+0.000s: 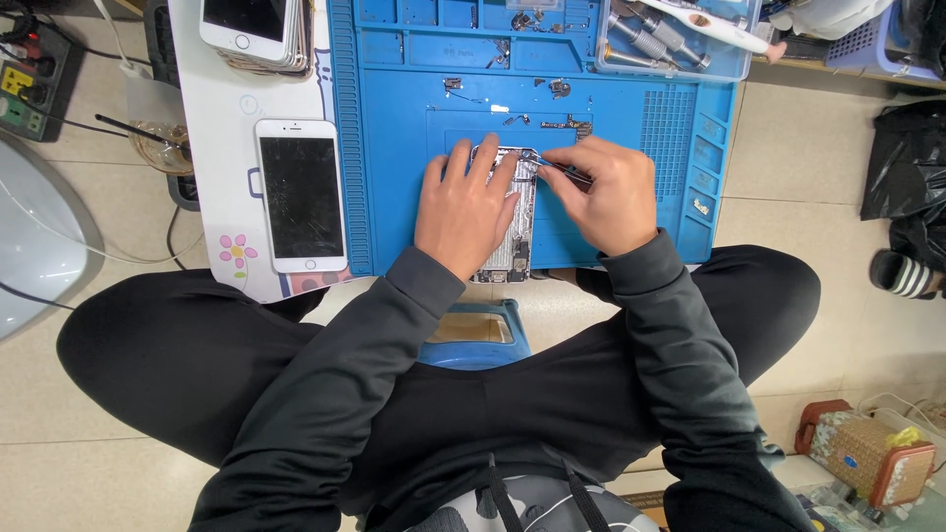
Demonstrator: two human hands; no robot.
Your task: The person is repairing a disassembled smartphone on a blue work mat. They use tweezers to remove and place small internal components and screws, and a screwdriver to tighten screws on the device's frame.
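An opened phone body with bare metal insides lies on the blue work mat. My left hand rests flat on it, fingers spread, pinning it down. My right hand pinches a thin dark tool, likely tweezers, whose tip meets the phone's upper edge. Several small loose metal parts sit on the mat just beyond my fingers.
A white phone with a cracked dark screen lies left of the mat. A stack of phones sits above it. A clear tray of screwdrivers stands at the mat's far right. Black bags and a woven box are on the floor.
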